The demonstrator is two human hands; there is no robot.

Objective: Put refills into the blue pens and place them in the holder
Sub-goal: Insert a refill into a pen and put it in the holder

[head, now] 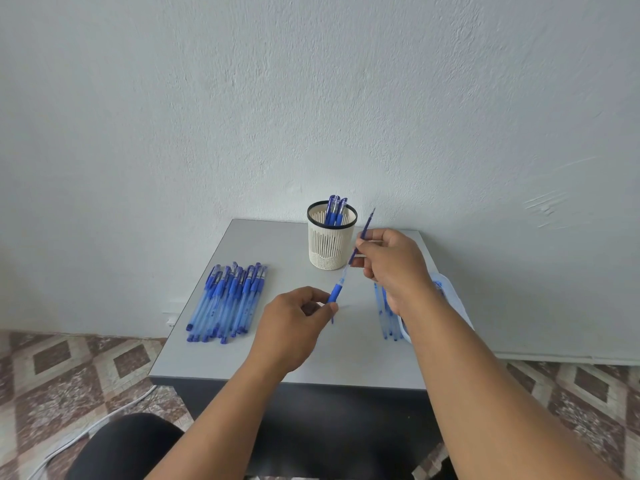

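Above the bench's (pixel 294 358) middle, your left hand (pixel 291 323) pinches the blue rubber grip section of a pen (pixel 335 294) while your right hand (pixel 388 261) pinches the refill (pixel 363 233). Both lie on one axis, running from 7 toward 1 o'clock, the refill's lower end seemingly just entering the barrel. Push along that line, down toward 7. The holder (pixel 330 237) stands just beside your right hand at 10 o'clock; unfilled pens (pixel 227 299) lie well apart at 9.
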